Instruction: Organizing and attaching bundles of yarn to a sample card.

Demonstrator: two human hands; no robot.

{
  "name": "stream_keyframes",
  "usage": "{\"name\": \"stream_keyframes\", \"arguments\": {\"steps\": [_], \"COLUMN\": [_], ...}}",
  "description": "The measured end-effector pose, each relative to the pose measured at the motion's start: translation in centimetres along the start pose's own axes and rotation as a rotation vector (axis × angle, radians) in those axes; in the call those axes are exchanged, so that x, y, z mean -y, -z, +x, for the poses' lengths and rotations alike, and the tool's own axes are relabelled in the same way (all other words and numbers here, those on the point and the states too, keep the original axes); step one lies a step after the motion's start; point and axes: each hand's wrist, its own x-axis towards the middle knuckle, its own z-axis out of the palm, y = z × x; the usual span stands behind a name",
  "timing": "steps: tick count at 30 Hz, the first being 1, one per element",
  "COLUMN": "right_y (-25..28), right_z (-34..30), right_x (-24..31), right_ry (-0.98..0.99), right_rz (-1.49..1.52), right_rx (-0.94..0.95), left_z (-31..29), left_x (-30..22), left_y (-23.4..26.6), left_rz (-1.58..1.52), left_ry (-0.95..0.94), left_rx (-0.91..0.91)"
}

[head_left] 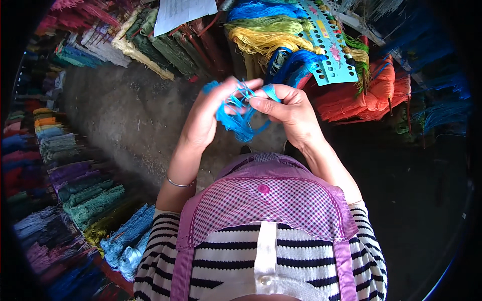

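A loose hank of bright blue embroidery thread (240, 126) is strung between my two hands, its loops hanging below the fingers. Some of it wraps around my left hand (211, 108), whose fingers curl inward on the strands. My right hand (291, 110) pinches strands between thumb and forefinger, with a blue loop lying over the forefinger. Both hands are close together, and the fingertips nearly meet. Just beyond them is a light blue card with punched holes (331, 67), with yellow (256, 39), green (266, 23) and darker blue skeins (298, 62) beside it.
A white paper sheet (183, 12) lies over dark green skeins at the back. Orange-red thread bundles (361, 100) hang at the right. Rows of multicoloured skeins line the left, including green (98, 205) and light blue ones (125, 243). Bare concrete floor (130, 108) shows between.
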Motion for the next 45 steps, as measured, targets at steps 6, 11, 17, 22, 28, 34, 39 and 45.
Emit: {"name": "stream_keyframes", "arguments": {"steps": [6,11,17,22,28,34,39,45], "right_y": [0.8,0.8,1.0,1.1,2.0,-0.4,-0.6,0.1], "right_z": [-0.5,-0.7,-0.2,0.0,1.2,1.8,1.7,1.5], "right_x": [0.0,0.2,-0.9,-1.1,-1.3,-0.5,-1.0,-1.2], "right_ry": [0.045,0.019,0.123,0.112,0.044,-0.022,-0.015,0.044], "right_rz": [-0.027,-0.015,0.120,0.132,0.283,0.136,-0.060,-0.005], "right_rx": [-0.009,-0.063,-0.051,-0.084,-0.068,-0.071,0.053,0.046], "left_z": [0.2,0.4,0.6,0.7,0.5,0.7,1.1,0.8], "left_x": [0.9,1.8,1.9,2.1,0.3,1.5,1.6,0.7], "left_y": [0.2,0.2,-0.1,-0.1,-1.3,-1.0,-0.9,1.1], "left_rz": [-0.052,0.118,0.050,0.141,-0.056,-0.082,-0.100,0.157], "left_ry": [-0.075,-0.118,-0.118,-0.189,0.014,-0.083,-0.067,-0.019], "left_rx": [-0.125,-0.042,-0.036,-0.067,-0.027,0.058,0.107,0.018]}}
